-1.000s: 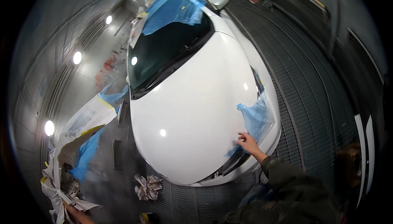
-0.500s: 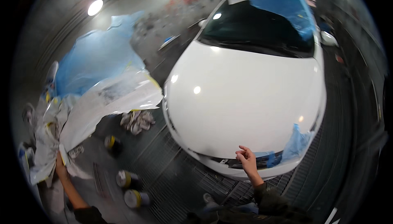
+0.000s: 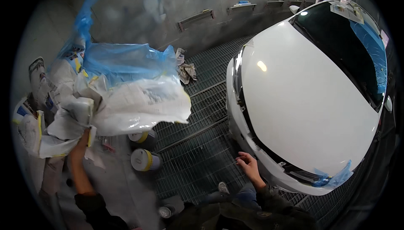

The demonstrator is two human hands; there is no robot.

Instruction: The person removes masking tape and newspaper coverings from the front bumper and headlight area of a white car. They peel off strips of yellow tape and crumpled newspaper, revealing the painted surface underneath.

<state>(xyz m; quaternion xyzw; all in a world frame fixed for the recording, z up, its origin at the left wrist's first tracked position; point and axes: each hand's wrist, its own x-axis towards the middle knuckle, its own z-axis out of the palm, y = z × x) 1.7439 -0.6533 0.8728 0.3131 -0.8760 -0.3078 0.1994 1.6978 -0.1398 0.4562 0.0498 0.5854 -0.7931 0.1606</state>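
Observation:
At the left, my left hand is closed on a crumpled bundle of white-coated masking paper; the bundle hides most of its fingers. Blue masking film hangs with the paper, and its far end trails upward. My right hand hovers beside the front bumper of a white car. Its fingers are loosely bent and apart, with nothing visible in them. A piece of blue film still covers the car's near front corner, and more blue film lies along the windshield's far side.
Two round tins with yellow bands, one a lidded tin, stand on the floor below the paper. A smaller can is near my feet. Crumpled paper lies on the floor grating. Ledges line the back wall.
My view has swung left, so the car appears further right. The paper and film in my left hand have swung and folded closer together. My right hand stays free near the bumper.

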